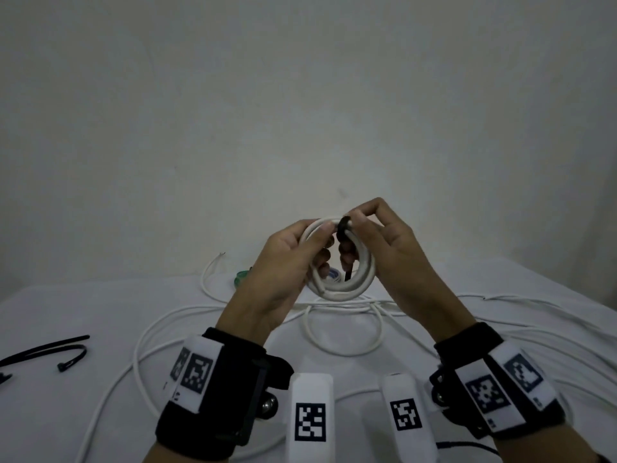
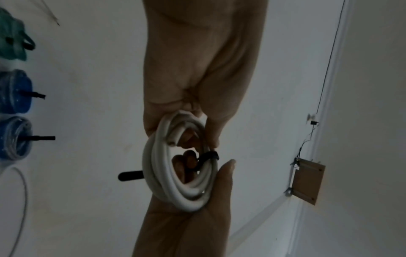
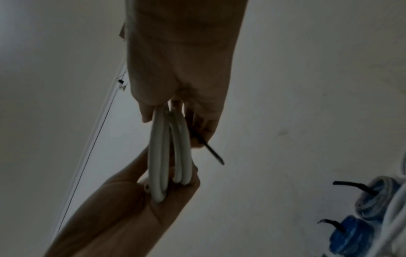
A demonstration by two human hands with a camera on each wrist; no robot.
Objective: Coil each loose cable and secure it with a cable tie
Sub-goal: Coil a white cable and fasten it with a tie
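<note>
- Pale, bare wall (image 1: 300, 111) rises behind a white-covered worktop (image 1: 66, 312), where loose white cables (image 1: 344, 332) lie in wide loops.
- Both hands hold a white coil (image 1: 337, 282) of thick cable in the air above the worktop, near the middle of the head view.
- Left hand (image 1: 283, 272) grips the coil's left side, its fingers (image 2: 189, 137) curled through the centre and its thumb over the top.
- Right hand (image 1: 394, 248) has its fingers bent at the coil's upper edge, where they pinch a black cable tie (image 1: 344, 228).
- That tie wraps once around the coil's strands; its free tail (image 3: 211, 151) sticks out past the right hand's fingers.
- Left wrist view shows the tie's band (image 2: 208, 156) crossing the bundle, with the other end (image 2: 129, 175) poking out on the far side.
- At the worktop's left edge lie spare black cable ties (image 1: 50, 352), well apart from the hands.
- Further back rest 2 blue coils (image 2: 15, 139) and 1 green coil (image 2: 11, 34), each with a black tie tail protruding.
- Each wrist carries a black band (image 1: 233, 389) with white square-patterned markers.
</note>
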